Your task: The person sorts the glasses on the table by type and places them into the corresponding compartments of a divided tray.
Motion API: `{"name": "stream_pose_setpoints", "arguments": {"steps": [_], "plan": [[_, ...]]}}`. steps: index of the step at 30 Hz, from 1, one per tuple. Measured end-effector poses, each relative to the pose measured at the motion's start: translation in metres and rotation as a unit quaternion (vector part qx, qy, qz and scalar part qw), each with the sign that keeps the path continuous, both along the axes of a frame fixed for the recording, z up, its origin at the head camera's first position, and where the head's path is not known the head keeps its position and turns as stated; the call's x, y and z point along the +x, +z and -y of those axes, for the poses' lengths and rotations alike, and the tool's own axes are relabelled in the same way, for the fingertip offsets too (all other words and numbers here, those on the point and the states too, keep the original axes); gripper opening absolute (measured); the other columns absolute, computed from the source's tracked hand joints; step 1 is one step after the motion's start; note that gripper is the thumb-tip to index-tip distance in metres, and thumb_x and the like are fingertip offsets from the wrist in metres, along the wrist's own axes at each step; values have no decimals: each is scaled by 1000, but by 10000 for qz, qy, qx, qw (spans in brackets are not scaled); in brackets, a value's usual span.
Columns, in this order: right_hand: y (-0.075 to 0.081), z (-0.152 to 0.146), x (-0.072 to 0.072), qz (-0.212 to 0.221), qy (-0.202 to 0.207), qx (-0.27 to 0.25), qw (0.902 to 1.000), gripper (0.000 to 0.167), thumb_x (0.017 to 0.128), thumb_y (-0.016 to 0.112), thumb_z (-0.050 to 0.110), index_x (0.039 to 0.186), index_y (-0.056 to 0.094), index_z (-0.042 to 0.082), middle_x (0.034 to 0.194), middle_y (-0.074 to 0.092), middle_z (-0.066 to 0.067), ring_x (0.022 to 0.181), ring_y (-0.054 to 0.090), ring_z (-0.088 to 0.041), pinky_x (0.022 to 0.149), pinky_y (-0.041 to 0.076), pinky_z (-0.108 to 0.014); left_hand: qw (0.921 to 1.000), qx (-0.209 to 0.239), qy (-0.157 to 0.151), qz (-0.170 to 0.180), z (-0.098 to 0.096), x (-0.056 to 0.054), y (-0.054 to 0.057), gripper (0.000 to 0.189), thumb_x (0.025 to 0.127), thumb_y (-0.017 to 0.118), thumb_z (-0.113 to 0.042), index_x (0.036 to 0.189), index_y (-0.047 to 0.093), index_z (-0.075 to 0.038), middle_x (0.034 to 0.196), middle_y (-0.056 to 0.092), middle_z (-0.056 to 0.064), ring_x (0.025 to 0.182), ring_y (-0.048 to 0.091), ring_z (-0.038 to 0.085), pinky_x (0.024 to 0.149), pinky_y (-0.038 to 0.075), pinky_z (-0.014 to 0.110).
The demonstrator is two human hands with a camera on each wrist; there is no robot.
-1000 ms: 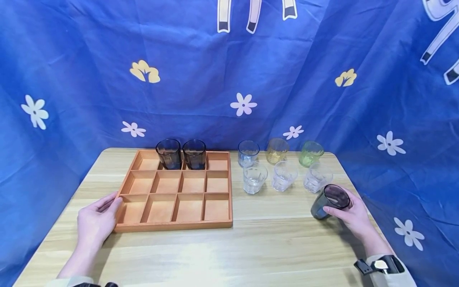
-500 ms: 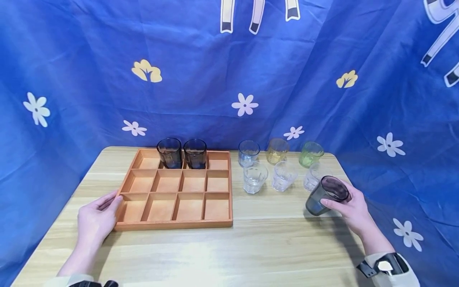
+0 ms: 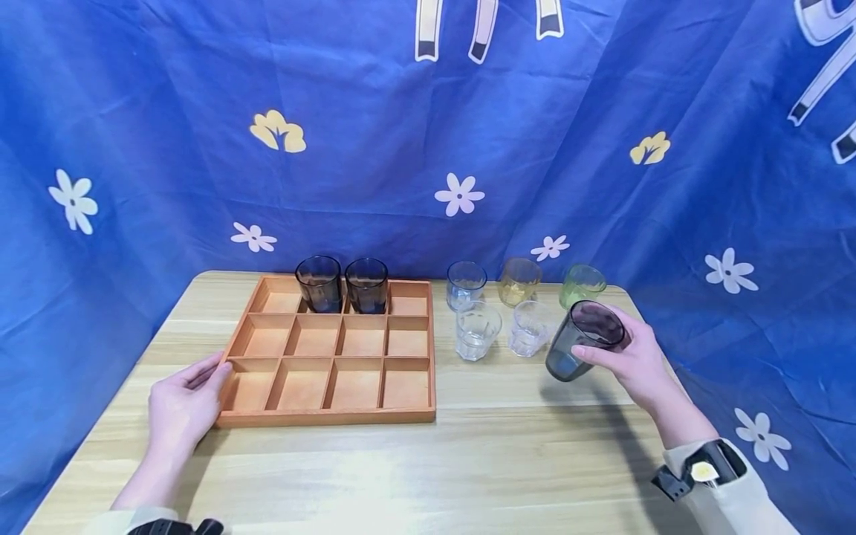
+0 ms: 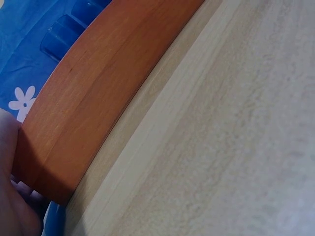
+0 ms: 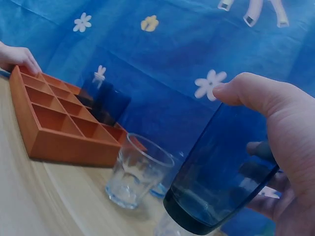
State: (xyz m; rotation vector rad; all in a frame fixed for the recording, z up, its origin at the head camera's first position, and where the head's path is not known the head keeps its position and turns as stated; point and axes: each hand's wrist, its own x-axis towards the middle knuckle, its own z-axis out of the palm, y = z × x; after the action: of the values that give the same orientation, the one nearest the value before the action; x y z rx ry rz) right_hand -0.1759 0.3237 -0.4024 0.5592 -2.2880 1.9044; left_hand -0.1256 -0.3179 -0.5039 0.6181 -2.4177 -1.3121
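My right hand (image 3: 638, 364) grips a dark smoky glass (image 3: 580, 342) by its side, thumb across the front. The glass is tilted and held above the table, its shadow below; in the right wrist view fingers show through its wall. My left hand (image 3: 185, 401) holds the near left side of a wooden compartment tray (image 3: 328, 418), thumb over the rim. The left wrist view shows the tray's outer wall (image 4: 93, 103) beside that hand. Two dark glasses (image 3: 321, 286) stand in the tray's back row, in the middle two compartments; the other compartments hold nothing.
Right of the tray, a blue glass (image 3: 466, 286), a yellow glass (image 3: 519, 282) and a green glass (image 3: 582, 282) stand at the back. Before them are clear glasses (image 3: 478, 332); the held glass and hand hide the spot at the right. A blue patterned cloth (image 3: 374, 148) hangs behind the table.
My right hand has lifted the dark glass and carried it left and toward the back, now in front of the rightmost clear glass. My left hand stays on the tray.
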Motion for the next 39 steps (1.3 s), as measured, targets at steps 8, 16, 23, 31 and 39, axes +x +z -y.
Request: {"name": "stream_pose_setpoints", "arguments": {"steps": [8,16,23,31,39], "plan": [[15,25,-15,59,316,-140,9994,64,83,79,-19,141,57,-9,129,72,-11,120,67,-19,96,58,-30,10000,5,2,-4,1,0,-1,46,102,74,-36,136,72,-6,123,71,10,92,60,-18,74,47,3],[26,54,-31,78,403,-147,9990,64,83,82,-14,141,57,-8,130,71,-12,121,66,-21,100,57,-34,9999,133,65,-75,2,1,-2,43,101,75,-33,135,73,-6,122,71,9,89,59,-21,74,48,3],[33,78,-45,99,508,-291,9982,65,84,82,-12,142,55,-7,131,71,-14,122,66,-22,101,56,-32,10000,39,-25,-6,3,2,-1,47,102,74,-38,136,72,-7,124,71,10,92,60,-18,74,48,4],[39,107,-61,178,561,-354,9976,66,84,83,-10,143,56,-4,133,70,-16,123,66,-24,99,57,-32,9998,161,14,-85,1,0,1,44,101,75,-34,135,73,-6,124,70,14,88,60,-19,71,50,5],[42,133,-76,198,593,-489,9968,65,83,84,-9,142,58,-3,132,70,-17,121,67,-23,101,56,-32,9996,137,-22,-230,1,1,-2,40,101,75,-29,133,73,-4,122,71,16,85,59,-20,72,50,5]]}}
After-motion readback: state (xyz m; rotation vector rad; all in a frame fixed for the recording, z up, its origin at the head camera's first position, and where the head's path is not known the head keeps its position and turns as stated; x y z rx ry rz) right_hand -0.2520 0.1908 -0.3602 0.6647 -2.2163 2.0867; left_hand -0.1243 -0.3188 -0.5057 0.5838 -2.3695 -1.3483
